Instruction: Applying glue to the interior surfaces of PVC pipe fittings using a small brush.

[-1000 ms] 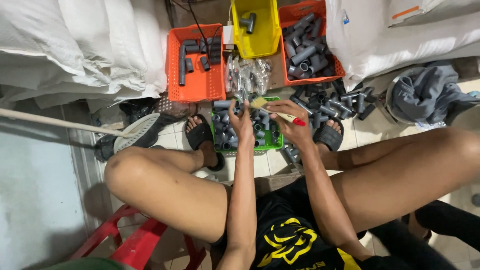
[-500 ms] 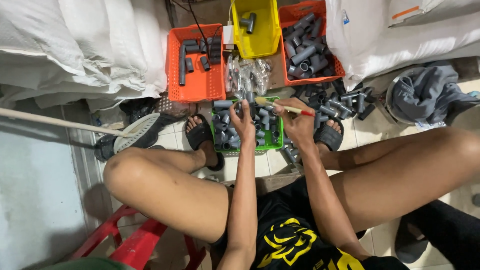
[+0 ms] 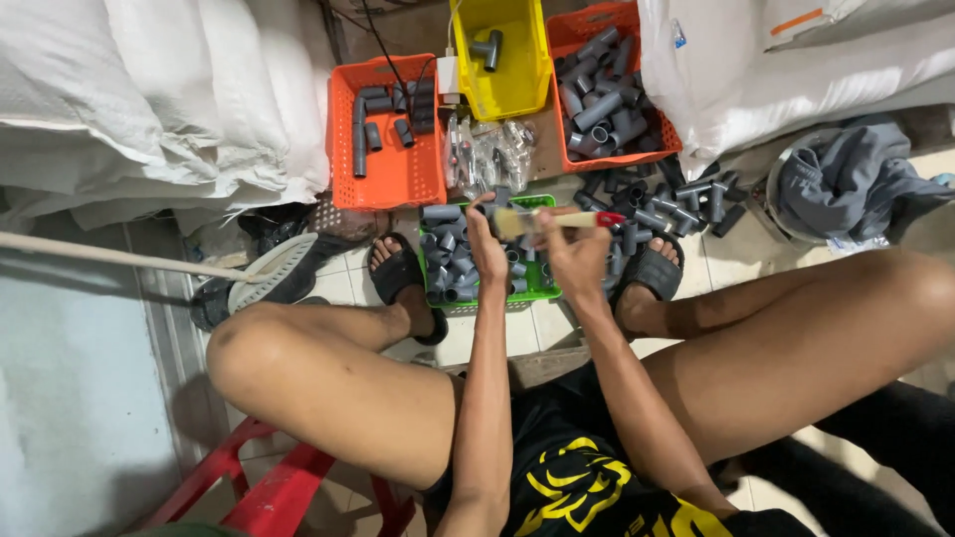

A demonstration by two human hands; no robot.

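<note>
Sitting low on a red stool (image 3: pixel 269 487) over a pale tiled floor (image 3: pixel 477 333), a person works with bare knees spread and sandalled feet planted beside a green basket (image 3: pixel 537 288) of grey pipe fittings. The left hand (image 3: pixel 485 244) is closed around a small grey fitting (image 3: pixel 494 204) held just above that basket. The right hand (image 3: pixel 577 254) grips a paintbrush (image 3: pixel 557 221) with a pale wooden handle and red tip, its bristles touching the fitting. Beyond the basket sit an orange crate (image 3: pixel 393 174) with a few fittings, a yellow bin (image 3: pixel 507 70) holding a tee piece, and a second orange crate (image 3: pixel 609 85) heaped with fittings; more lie loose on the floor. White sacks (image 3: pixel 149 89) are stacked at the left, and a crumpled grey cloth (image 3: pixel 851 179) lies at the right.
</note>
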